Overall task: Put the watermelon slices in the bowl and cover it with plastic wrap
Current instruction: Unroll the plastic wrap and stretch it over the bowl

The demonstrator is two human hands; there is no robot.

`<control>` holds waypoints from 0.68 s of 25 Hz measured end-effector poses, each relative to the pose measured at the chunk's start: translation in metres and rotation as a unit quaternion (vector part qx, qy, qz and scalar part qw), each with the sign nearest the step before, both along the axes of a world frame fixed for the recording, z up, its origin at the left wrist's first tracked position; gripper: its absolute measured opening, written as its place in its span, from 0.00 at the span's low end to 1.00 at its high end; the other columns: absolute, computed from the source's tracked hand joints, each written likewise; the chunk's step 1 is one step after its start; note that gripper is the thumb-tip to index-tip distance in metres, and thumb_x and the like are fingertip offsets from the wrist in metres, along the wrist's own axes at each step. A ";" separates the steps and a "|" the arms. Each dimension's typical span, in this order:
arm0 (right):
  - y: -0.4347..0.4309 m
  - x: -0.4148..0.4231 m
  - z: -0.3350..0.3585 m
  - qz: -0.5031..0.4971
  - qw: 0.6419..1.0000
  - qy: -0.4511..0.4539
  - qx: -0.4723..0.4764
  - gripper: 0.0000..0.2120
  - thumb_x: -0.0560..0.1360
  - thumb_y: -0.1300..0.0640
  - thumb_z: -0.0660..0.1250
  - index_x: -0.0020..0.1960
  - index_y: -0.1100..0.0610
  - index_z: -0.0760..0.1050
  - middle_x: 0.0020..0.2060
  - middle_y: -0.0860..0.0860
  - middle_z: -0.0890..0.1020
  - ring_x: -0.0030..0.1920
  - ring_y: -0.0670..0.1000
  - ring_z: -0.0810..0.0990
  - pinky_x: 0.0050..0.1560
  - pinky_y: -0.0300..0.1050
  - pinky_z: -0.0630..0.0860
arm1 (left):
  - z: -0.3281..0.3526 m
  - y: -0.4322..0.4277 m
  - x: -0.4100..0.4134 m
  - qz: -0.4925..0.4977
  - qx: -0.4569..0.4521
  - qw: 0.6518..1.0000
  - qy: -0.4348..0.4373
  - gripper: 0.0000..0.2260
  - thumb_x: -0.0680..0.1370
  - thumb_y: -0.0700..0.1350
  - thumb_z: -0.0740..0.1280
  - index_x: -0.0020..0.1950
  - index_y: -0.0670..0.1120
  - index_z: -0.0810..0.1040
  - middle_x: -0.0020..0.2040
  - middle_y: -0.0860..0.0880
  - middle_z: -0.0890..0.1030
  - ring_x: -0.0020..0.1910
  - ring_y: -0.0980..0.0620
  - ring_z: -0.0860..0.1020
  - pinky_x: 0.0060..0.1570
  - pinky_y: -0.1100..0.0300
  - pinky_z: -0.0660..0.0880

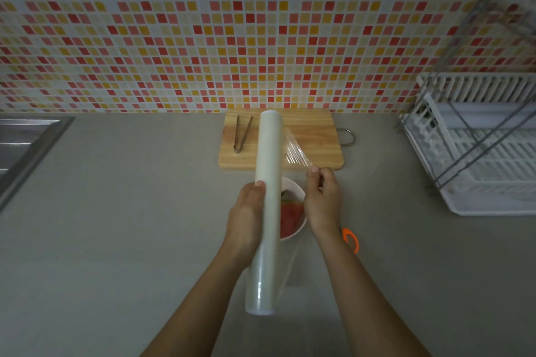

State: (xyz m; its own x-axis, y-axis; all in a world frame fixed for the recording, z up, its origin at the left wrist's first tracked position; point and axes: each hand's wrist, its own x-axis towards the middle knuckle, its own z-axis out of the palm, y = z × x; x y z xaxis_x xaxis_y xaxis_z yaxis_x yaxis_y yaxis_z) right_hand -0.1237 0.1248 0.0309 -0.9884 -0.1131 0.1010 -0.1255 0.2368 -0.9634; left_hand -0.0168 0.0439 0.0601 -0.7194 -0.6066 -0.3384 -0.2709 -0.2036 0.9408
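A left hand [246, 219] grips a long white roll of plastic wrap [268, 171] directly above a round white bowl [295, 186], where red watermelon slices [291, 216] lie. The right hand [322, 200], just right of the bowl, pinches the clear film's loose edge [298, 153], apparently drawing out a sheet wide enough to cover it. Beyond the bowl, metal tongs [242, 133] rest on a wooden cutting board [314, 139].

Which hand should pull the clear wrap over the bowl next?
Right hand: its fingers pinch the loose clear film edge, while the left hand grips the long white wrap roll above the white watermelon bowl.
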 end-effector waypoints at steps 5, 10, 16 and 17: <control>0.007 -0.016 -0.024 0.004 0.999 -0.040 0.006 0.13 0.79 0.55 0.58 0.42 0.62 0.73 0.35 0.57 0.79 0.38 0.54 0.76 0.38 0.44 0.67 | -0.001 0.002 -0.009 -0.024 -0.141 0.987 -0.068 0.17 0.68 0.61 0.72 0.49 0.53 0.73 0.47 0.55 0.79 0.45 0.56 0.79 0.43 0.58 0.76; 0.013 -0.033 -0.049 0.002 0.995 -0.102 0.004 0.11 0.79 0.52 0.58 0.42 0.56 0.74 0.36 0.50 0.79 0.40 0.52 0.77 0.42 0.41 0.68 | -0.009 -0.002 -0.013 -0.023 -0.022 0.999 -0.041 0.11 0.78 0.51 0.63 0.58 0.50 0.78 0.53 0.47 0.82 0.53 0.47 0.80 0.56 0.47 0.77; 0.011 -0.031 -0.052 0.009 0.985 -0.166 -0.049 0.13 0.77 0.45 0.57 0.39 0.49 0.74 0.33 0.43 0.76 0.31 0.44 0.73 0.34 0.40 0.68 | -0.010 0.012 -0.016 -0.010 -0.137 0.990 -0.041 0.10 0.80 0.53 0.56 0.44 0.68 0.70 0.45 0.59 0.77 0.47 0.59 0.77 0.45 0.58 0.75; 0.013 -0.032 -0.050 0.007 0.980 -0.190 -0.063 0.14 0.77 0.43 0.56 0.39 0.48 0.74 0.32 0.44 0.76 0.28 0.43 0.72 0.30 0.39 0.67 | -0.010 0.013 -0.015 -0.021 -0.165 0.985 -0.041 0.09 0.80 0.54 0.56 0.46 0.69 0.69 0.44 0.60 0.76 0.46 0.62 0.76 0.43 0.62 0.73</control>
